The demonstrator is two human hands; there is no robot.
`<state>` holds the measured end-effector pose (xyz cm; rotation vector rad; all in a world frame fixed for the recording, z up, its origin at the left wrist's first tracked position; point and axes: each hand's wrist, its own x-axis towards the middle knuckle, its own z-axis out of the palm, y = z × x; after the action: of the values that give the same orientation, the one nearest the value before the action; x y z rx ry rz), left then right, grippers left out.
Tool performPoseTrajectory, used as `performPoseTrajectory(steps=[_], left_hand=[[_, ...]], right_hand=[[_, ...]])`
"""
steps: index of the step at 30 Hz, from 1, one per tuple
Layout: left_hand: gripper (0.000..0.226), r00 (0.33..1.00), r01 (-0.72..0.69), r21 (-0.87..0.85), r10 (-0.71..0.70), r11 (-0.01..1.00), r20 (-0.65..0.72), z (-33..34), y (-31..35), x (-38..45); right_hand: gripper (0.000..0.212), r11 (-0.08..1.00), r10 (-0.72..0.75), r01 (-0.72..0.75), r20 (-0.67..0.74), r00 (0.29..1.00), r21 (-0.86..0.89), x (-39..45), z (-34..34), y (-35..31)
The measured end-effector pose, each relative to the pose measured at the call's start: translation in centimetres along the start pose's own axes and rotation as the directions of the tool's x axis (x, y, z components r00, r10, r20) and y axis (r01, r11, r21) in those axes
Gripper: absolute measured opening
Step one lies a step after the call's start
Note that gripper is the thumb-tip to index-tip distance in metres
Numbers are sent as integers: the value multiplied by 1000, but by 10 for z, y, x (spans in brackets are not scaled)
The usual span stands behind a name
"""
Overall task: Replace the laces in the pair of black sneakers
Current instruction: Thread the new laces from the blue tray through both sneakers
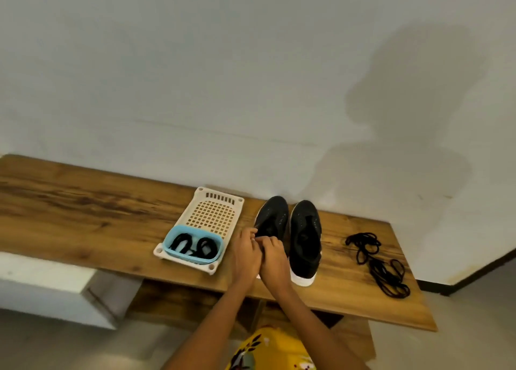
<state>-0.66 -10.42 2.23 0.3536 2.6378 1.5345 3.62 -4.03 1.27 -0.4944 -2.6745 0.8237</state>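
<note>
Your left hand [245,255] and right hand [275,260] meet, fingers curled over the left sneaker [272,218] mid-table [83,216]; what they pinch I cannot tell; right sneaker [305,238] touches it

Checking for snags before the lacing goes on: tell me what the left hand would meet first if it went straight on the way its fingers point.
The left hand points away from the person, so it would likely meet the left black sneaker almost at once; its fingertips already sit at that shoe's near side. Depth is unclear.

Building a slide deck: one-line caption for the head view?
Both hands work at the left black sneaker; loose laces lie right, coiled laces in the blue tub.
</note>
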Motion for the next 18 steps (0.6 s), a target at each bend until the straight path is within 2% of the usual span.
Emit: performPoseTrajectory(steps=[3, 5, 7, 10, 12, 14, 16, 18], left_hand=[[22, 999, 28, 182, -20, 983, -45, -38, -33, 8], [28, 995, 54, 355, -23, 933, -92, -60, -55, 22], [32, 996, 70, 541, -29, 838, -84, -76, -76, 39], [27, 999, -25, 738, -11, 675, 44, -84, -100, 67], [21, 992, -98, 797, -6, 596, 126, -80, -109, 82], [22, 987, -120, 820, -20, 559, 158, -75, -114, 91], [22, 989, -74, 819, -60, 569, 132, -74, -114, 94], [20, 993, -22, 770, -72, 637, 88, -76, -110, 94]], right_hand=[[27, 999, -44, 44, 97, 994, 1, 3, 28, -28], [30, 1000, -29, 29, 161, 987, 2, 11, 44, -45], [33, 1000, -25, 24, 212, 977, 7, 21, 60, -54], [33, 999, -25, 18, 230, 973, 35, 32, 76, -55], [32, 998, -25, 10, 222, 975, 68, 38, 82, -50], [31, 993, -24, -3, 221, 975, 122, 39, 83, -42], [30, 984, -20, -19, 221, 975, 177, 38, 79, -33], [27, 972, -7, -42, 208, 978, 230, 36, 71, -24]])
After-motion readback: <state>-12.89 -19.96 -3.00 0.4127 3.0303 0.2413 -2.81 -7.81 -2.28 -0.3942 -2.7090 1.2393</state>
